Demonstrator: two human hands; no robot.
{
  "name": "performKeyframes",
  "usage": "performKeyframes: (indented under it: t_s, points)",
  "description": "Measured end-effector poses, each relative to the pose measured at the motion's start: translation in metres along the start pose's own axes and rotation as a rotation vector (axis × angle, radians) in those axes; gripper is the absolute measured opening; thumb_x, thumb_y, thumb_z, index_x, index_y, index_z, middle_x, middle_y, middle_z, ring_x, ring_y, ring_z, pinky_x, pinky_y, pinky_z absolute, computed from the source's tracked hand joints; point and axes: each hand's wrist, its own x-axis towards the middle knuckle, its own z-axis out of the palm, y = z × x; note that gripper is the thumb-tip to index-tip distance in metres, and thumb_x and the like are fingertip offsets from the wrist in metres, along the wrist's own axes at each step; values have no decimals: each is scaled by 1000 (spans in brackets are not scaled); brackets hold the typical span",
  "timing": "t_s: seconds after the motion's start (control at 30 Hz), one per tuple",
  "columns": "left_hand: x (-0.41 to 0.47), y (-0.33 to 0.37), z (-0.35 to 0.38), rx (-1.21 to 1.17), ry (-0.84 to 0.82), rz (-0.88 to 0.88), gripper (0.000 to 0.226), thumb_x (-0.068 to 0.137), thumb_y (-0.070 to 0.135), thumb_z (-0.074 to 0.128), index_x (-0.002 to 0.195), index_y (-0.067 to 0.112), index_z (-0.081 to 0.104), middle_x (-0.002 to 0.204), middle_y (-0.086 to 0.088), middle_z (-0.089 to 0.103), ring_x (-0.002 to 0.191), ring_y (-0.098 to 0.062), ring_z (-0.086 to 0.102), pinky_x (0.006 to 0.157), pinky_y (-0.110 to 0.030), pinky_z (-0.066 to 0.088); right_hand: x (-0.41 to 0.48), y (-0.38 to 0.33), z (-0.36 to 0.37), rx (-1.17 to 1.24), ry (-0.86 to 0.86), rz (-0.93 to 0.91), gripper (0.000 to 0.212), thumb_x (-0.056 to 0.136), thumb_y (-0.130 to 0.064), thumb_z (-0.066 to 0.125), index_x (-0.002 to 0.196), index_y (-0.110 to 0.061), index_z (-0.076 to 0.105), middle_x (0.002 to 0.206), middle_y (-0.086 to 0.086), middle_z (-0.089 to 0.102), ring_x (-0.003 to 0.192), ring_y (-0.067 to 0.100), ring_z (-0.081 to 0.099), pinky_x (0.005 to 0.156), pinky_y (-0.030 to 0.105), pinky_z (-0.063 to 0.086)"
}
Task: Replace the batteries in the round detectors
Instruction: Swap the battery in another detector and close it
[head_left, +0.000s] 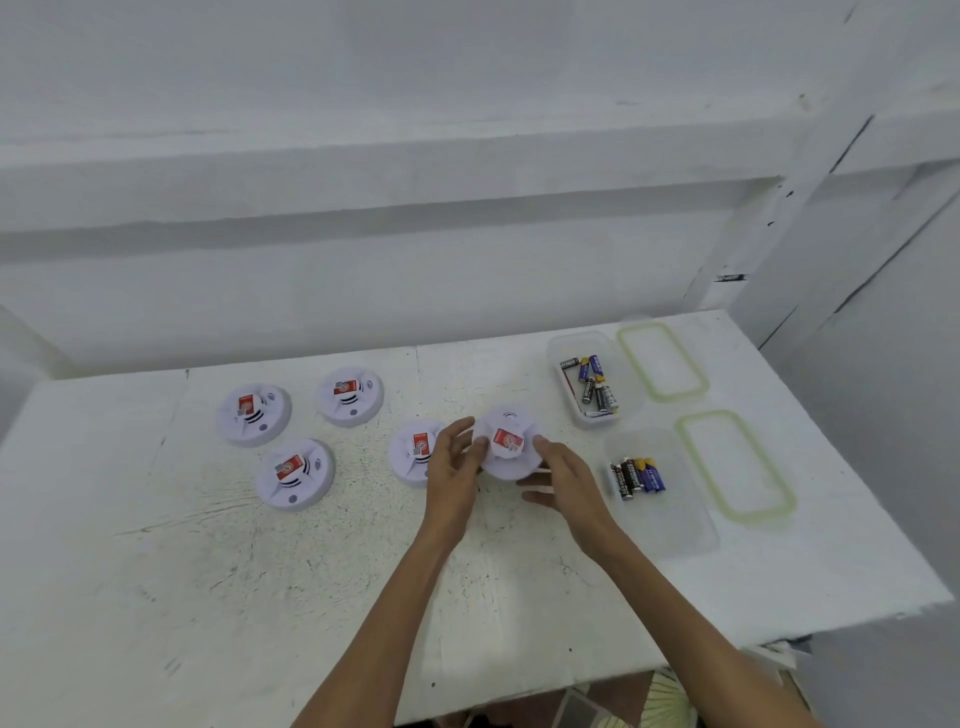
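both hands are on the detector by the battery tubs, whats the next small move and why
Probably turn the held detector over, or twist its base loose, to reach the battery bay. The left hand and right hand both grip it, red label up, no opening showing. The near tub of batteries stands uncovered beside it.

A big white table fills the near part of the room, and its top has scratches and lots of little dark specks. On the far side, a white wall has long ledges going from left to right. On the right, a side wall, also white, has thin dark cracks.
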Motion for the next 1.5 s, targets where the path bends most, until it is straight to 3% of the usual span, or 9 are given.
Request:
performKeyframes:
  t_s: [0.23, 0.33, 0.53, 0.67, 0.8, 1.0, 1.23, 1.4, 1.5]
  points:
    - [5, 7, 10, -124, 79, -25, 22, 97, 20, 70, 119, 20, 66, 113, -2, 76, 112, -20, 70, 92, -26, 58, 22, -6, 8, 66, 11, -5, 40, 98, -51, 53, 114, -17, 68, 110, 7, 74, 100, 24, 72, 78, 43, 62]
    - [5, 8, 19, -90, 40, -8, 47, 93, 27, 75, 137, 21, 59, 129, -1, 71, 118, -17, 69, 96, -31, 59, 26, -5, 14, 211, -20, 23, 39, 102, -42, 52, 117, -10, 68, 109, 10, 75, 100, 28, 73, 81, 45, 61]
    - [10, -16, 18, 144, -56, 44, 95, 80, 17, 89, 158, 21, 35, 151, 4, 54, 136, -11, 54, 112, -34, 49, 38, -1, 24, 255, -3, 80, 31, 101, -21, 47, 122, -3, 61, 116, 18, 71, 104, 35, 70, 80, 54, 60]
    - [17, -23, 11, 160, -106, 27, 101, 76, 31, 89, 160, 24, 32, 155, 3, 51, 141, -14, 51, 114, -40, 47, 40, 0, 24, 190, -30, 70, 38, 103, -40, 47, 119, -15, 70, 111, 11, 75, 101, 31, 72, 81, 53, 60]
    - [23, -20, 3, 153, -209, -29, 99, 77, 28, 88, 159, 24, 34, 151, 1, 55, 136, -16, 56, 111, -44, 51, 42, 7, 17, 156, -76, -1, 47, 99, -53, 51, 125, -18, 68, 116, 9, 74, 106, 30, 71, 85, 54, 59]
    - [25, -30, -3, 155, -224, -60, 95, 78, 25, 89, 157, 25, 37, 149, -1, 58, 134, -20, 59, 110, -49, 51, 42, 15, 13, 165, -81, -19, 41, 103, -44, 48, 124, -15, 68, 114, 10, 74, 105, 29, 72, 88, 55, 58]
    - [17, -26, 4, 106, -112, 16, 78, 90, 1, 76, 152, 30, 40, 145, 4, 57, 128, -10, 62, 99, -32, 57, 44, 12, 15, 220, -94, -1, 44, 101, -43, 53, 122, -7, 68, 114, 15, 73, 106, 33, 70, 89, 56, 57]
    - [17, -26, 4, 123, -144, 21, 79, 89, 3, 78, 155, 27, 40, 148, 0, 58, 133, -18, 60, 102, -40, 57, 45, 20, 11, 279, -108, 21, 42, 103, -37, 49, 125, -4, 64, 119, 17, 71, 110, 34, 69, 91, 57, 56]
    - [17, -25, 8, 137, -132, 30, 81, 88, -1, 77, 155, 24, 39, 148, 0, 57, 133, -16, 59, 102, -35, 57, 45, 21, 12, 281, -109, 16, 42, 103, -38, 50, 125, -4, 63, 119, 16, 71, 110, 33, 69, 90, 56, 57]
